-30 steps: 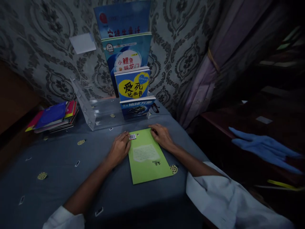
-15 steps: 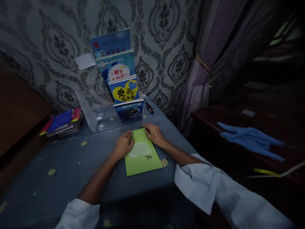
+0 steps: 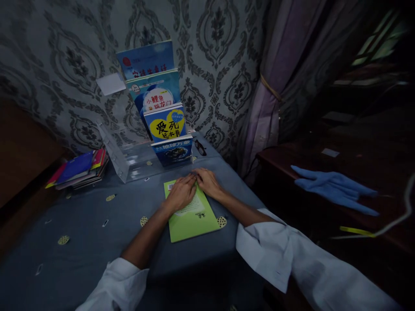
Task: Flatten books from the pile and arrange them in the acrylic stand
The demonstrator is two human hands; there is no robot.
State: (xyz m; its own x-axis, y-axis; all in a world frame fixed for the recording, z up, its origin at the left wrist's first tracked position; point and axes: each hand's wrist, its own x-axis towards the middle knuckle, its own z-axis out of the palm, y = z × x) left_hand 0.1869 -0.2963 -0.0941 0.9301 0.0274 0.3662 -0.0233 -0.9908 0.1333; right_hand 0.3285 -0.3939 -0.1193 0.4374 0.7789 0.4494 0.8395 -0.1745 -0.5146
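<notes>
A thin green book (image 3: 190,218) lies flat, back cover up, on the blue-grey tablecloth (image 3: 97,242). My left hand (image 3: 181,194) rests palm down on its upper half, fingers stretched out toward the far right corner. My right hand (image 3: 207,181) sits at that same far corner, fingers curled at the book's edge and meeting the left fingertips. Just beyond stands a clear acrylic tiered stand (image 3: 129,151) holding several blue picture books (image 3: 165,123) in its right column.
A stack of colourful books (image 3: 79,168) lies at the left by the wall. Glasses (image 3: 200,147) rest right of the stand. A dark side table (image 3: 340,172) with a blue glove (image 3: 330,186) is at the right, beside a purple curtain (image 3: 269,95).
My left hand has slid from the book's left edge across its cover to the far right corner, joining my right hand. The barcode at the far left corner now shows.
</notes>
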